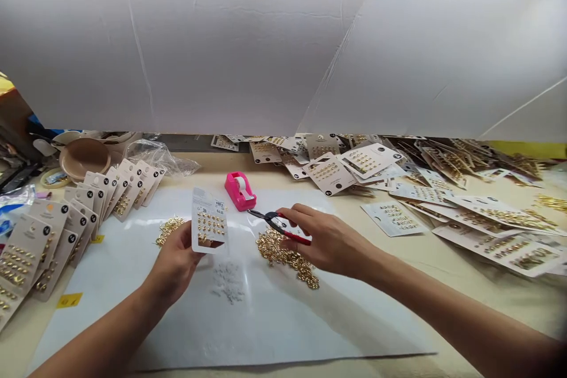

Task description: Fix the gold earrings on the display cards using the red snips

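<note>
My left hand (175,263) grips an earring card (209,221) by its lower left edge. The card stands upright, with rows of small gold pieces on it and a price sticker near its top. My right hand (316,239) is closed around red-handled pliers (277,223), their dark jaws pointing left toward the tape dispenser. Below the pliers lies a pile of gold findings (287,257) on the white sheet. A smaller heap of gold rings (169,228) sits behind my left hand. Between my hands is a scatter of tiny clear pieces (229,282).
A pink tape dispenser (239,191) stands at the sheet's back. Filled cards (26,248) stand fanned at the left, near a brown bowl (85,158). Many loose cards (372,160) are heaped at the back and right. A large white panel (221,41) hangs across the back.
</note>
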Demonstrator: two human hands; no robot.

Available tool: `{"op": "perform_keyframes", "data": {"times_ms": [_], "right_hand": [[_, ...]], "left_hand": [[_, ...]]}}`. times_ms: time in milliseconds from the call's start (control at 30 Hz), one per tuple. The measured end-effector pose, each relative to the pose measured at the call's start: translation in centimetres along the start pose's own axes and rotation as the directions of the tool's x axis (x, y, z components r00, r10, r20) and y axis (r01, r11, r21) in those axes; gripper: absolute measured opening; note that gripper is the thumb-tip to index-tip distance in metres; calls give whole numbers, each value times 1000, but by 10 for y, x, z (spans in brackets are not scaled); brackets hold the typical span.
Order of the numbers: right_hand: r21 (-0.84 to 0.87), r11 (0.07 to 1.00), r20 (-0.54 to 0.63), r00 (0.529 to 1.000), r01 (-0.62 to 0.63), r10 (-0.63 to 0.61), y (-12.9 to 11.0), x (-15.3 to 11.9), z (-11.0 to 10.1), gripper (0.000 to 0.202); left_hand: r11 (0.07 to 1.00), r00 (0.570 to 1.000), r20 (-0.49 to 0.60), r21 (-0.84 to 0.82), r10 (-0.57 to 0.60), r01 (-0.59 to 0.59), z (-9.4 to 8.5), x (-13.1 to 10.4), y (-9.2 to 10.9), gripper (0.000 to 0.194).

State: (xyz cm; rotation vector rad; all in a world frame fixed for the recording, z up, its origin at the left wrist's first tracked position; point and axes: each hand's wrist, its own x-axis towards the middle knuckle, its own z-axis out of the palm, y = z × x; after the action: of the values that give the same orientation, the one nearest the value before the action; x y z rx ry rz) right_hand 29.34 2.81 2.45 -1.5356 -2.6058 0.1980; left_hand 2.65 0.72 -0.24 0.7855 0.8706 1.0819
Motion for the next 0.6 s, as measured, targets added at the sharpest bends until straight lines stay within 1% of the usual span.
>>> {"op": "perform_keyframes", "data": {"times_ms": [100,167,233,433,600], "right_hand": [[94,994,-67,996,62,-55,-28,-6,1,41],[106,989,-88,992,99,-90,-42,-7,3,41],[98,987,-101,988,124,-114,-50,-6,8,41],[74,988,-120,985,134,-125,-55,-6,19,41],[62,990,-121,985,128,-119,-55,-6,22,42]], "left_hand": [[1000,999,41,-9,2,-2,-1,1,-3,34],[1000,998,62,-15,-2,3,-2,2,-5,35],[1000,998,65,-21,-9,11,-3,2,-7,37],[997,999,50,-69,-12,15,-3,2,-7,46],[997,998,58,-69,-24,28,-3,2,-6,40]]}}
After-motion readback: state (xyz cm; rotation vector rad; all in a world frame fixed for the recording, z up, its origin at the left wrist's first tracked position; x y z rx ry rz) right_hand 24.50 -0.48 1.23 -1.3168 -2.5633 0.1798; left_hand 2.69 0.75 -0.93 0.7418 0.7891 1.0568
